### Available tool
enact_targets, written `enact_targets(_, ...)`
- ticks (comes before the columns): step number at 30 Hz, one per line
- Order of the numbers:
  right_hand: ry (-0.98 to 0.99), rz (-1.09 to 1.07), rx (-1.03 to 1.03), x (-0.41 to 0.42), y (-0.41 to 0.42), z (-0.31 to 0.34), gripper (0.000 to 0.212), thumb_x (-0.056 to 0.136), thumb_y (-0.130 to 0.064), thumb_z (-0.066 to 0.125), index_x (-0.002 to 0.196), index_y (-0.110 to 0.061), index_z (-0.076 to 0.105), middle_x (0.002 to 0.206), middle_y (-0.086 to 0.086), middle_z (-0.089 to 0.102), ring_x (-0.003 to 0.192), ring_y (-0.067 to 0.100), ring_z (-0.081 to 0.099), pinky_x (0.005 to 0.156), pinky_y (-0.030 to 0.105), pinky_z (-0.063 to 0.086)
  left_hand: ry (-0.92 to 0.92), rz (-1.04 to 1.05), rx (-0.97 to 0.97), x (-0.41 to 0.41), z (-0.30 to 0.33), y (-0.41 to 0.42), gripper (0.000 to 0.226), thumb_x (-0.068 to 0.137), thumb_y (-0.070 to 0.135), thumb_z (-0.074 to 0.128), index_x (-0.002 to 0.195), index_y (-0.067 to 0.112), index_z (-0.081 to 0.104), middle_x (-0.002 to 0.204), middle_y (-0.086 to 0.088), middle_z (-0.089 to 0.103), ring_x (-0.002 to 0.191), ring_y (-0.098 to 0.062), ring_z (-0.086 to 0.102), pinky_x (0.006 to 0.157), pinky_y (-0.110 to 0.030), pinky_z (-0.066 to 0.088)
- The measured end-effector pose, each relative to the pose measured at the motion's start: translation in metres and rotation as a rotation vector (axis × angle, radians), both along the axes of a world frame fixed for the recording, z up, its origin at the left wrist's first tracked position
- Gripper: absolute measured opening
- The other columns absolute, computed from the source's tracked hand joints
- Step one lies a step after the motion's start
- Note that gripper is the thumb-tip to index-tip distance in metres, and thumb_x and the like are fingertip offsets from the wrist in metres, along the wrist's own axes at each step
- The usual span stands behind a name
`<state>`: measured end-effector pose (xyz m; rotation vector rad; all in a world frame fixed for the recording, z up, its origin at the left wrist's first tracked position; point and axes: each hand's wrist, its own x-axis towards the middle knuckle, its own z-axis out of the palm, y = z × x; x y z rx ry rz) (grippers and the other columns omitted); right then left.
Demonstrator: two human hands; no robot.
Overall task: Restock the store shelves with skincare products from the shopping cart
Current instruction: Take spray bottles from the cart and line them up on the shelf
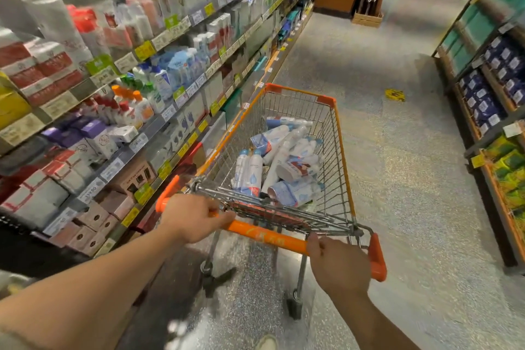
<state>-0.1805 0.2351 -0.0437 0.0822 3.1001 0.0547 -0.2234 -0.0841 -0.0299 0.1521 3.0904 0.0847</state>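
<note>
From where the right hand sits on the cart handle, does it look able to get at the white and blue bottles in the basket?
Probably yes. The right hand grips the orange handle, and the bottles lie uncovered in the open-topped cart. Only the folded wire child seat stands between; it would have to let go and reach over it.

Both hands wrapped round the orange handle (267, 237) of a wire shopping cart (342, 150) in a store aisle: left hand (193, 217) near the handle's left end, right hand (338, 264) near its right end, fingers curled over the bar. In the basket, a loose heap of white-and-blue skincare bottles and tubes (279, 162), some lying flat, two standing at the near left. Just left of the cart, stocked shelves (119, 111) with boxes, bottles and yellow price tags; further shelves (488, 99) on the right across the speckled floor (397, 179).
</note>
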Motion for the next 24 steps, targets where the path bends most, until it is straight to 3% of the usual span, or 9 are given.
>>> enact_targets(4,0.012,0.037,-0.065,-0.023,-0.001,0.004,0.057,0.104,-0.058,0.021,0.073,-0.029,0.059,0.055,-0.007,0.046,0.053,0.011,0.048,0.060,0.029,0.039,-0.049,0.026,0.032,-0.026,0.000,-0.007,0.099,0.067,0.104,0.008,0.074,0.022,0.065,0.052,0.002,0.058,0.051,-0.009,0.059,0.053,-0.034,0.051)
enact_targets(10,0.028,0.036,-0.133,-0.054,-0.005,0.003,0.058,0.104,-0.057,0.022,0.067,-0.028,0.056,0.052,-0.007,0.046,0.047,0.009,0.043,0.056,0.030,0.032,-0.134,0.020,0.048,-0.063,0.004,-0.013,0.082,0.073,0.100,0.019,0.065,0.031,0.064,0.050,0.006,0.058,0.047,-0.005,0.057,0.058,-0.038,0.059)
enact_targets(20,-0.026,-0.009,-0.114,-0.091,-0.020,0.008,0.059,0.103,-0.057,0.023,0.064,-0.025,0.055,0.055,-0.005,0.052,0.050,0.010,0.050,0.056,0.030,0.032,-0.126,0.006,0.059,-0.093,0.014,-0.017,0.083,0.077,0.093,0.021,0.065,0.021,0.060,0.048,0.005,0.049,0.048,-0.008,0.054,0.048,-0.028,0.041)
enact_targets(24,-0.105,-0.096,-0.162,-0.103,-0.022,0.013,0.059,0.100,-0.058,0.027,0.067,-0.023,0.061,0.061,-0.005,0.059,0.060,0.011,0.058,0.067,0.029,0.047,-0.101,-0.016,0.018,-0.097,0.014,-0.018,0.083,0.080,0.091,0.015,0.071,0.023,0.063,0.055,0.005,0.057,0.053,-0.007,0.059,0.048,-0.022,0.039)
